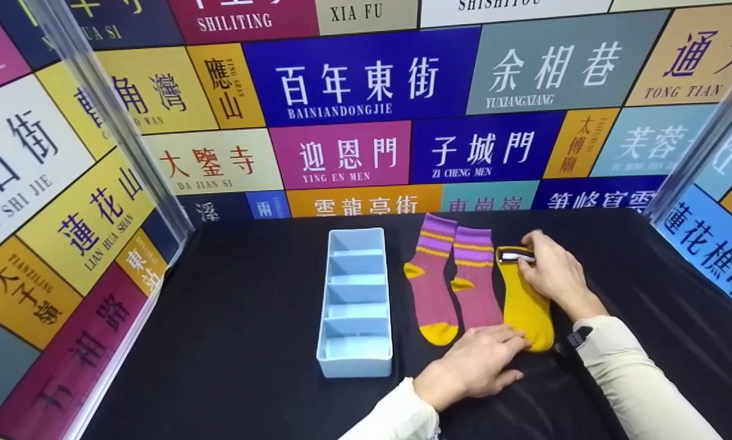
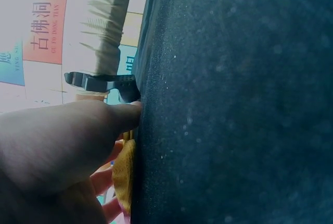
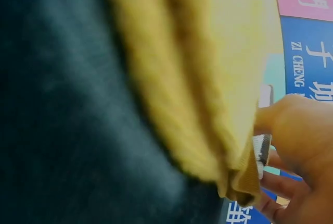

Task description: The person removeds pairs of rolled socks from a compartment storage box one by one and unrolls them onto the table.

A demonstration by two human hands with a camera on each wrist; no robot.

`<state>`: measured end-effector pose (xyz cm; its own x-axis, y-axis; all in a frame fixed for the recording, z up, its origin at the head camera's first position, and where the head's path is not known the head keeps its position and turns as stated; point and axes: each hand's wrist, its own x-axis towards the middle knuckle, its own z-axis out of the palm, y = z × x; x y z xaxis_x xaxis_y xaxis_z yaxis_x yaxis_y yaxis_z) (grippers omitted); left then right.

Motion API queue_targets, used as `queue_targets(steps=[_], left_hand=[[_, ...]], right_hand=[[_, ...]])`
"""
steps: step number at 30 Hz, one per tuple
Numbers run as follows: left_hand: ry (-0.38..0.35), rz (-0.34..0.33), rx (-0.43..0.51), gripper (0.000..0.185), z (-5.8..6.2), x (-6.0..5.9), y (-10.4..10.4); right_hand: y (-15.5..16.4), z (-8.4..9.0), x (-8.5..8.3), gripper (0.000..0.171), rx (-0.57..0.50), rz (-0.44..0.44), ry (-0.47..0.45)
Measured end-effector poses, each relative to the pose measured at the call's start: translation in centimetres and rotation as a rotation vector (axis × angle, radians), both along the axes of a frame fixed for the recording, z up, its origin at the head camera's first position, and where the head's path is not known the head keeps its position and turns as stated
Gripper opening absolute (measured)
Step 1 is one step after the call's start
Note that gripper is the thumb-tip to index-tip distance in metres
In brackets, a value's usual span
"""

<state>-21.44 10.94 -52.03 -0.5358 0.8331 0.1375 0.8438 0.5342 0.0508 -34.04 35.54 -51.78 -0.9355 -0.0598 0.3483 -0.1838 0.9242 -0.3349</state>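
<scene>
Two hands (image 1: 476,366) pressing flat knit yellow sock (image 1: 524,305).

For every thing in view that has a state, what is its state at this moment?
Divided tray: upright, compartments empty.
Two purple socks: flat, side by side.
Yellow sock: flat on the black cloth.
Silver clip: on the yellow sock's cuff.
Right hand: pinches the clip.
Left hand: flat, pressing the yellow sock's toe.

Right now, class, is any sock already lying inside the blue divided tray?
No: the tray shows only bare compartments, while the purple socks and the yellow sock lie on the black cloth beside it.
</scene>
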Motion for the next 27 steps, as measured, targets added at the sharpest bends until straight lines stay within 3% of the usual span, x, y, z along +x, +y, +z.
queue_targets(steps=[6,10,14,19,27], left_hand=[[0.009,-0.002,0.000,0.052,0.17,0.10,-0.09],[0.006,-0.004,0.000,0.052,0.22,0.06,-0.08],[0.002,0.000,-0.005,0.053,0.13,0.05,-0.01],[0.004,0.013,-0.010,0.052,0.00,0.13,0.02],[-0.016,0.016,-0.010,0.052,-0.05,0.05,0.01]], right_hand=[[0.17,-0.30,-0.30,0.013,-0.025,-0.040,-0.004],[0.05,-0.40,-0.49,0.022,-0.032,-0.053,-0.037],[-0.06,-0.38,-0.72,0.033,-0.047,-0.122,-0.060],[-0.21,-0.18,-0.70,0.030,-0.050,-0.195,-0.072],[-0.30,-0.33,-0.48,0.031,-0.074,-0.180,-0.091]])
